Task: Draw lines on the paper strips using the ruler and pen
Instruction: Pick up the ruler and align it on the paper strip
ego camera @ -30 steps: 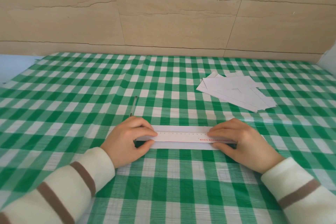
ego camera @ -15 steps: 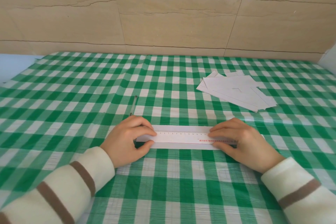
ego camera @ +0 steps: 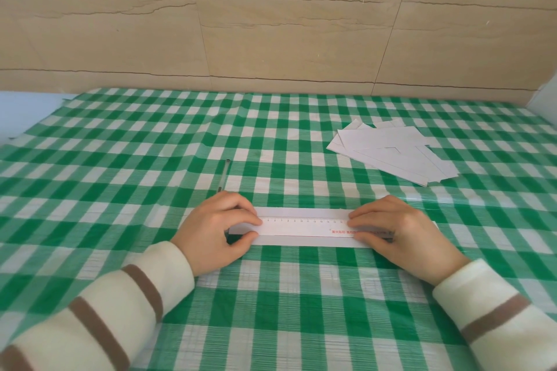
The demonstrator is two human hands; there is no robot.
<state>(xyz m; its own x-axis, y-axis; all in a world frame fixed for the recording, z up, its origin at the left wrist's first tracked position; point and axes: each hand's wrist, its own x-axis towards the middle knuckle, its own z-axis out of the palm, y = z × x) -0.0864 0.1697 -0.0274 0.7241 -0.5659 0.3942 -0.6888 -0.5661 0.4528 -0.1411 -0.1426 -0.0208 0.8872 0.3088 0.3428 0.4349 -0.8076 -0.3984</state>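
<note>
The left hand (ego camera: 215, 229) and right hand (ego camera: 401, 232) pinch opposite ends of the ruler (ego camera: 304, 226), which lies flat on the paper strip (ego camera: 313, 241) between them. The pen (ego camera: 224, 175) lies beyond the left hand, ungrasped.

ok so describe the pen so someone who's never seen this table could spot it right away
Start from the green and white checked tablecloth and find the left hand pressing one end of the ruler. Just beyond that hand's knuckles lies the pen, pointing away toward the wall. It is the only thin, dark, see-through stick there; everything else nearby is flat white paper.
</note>
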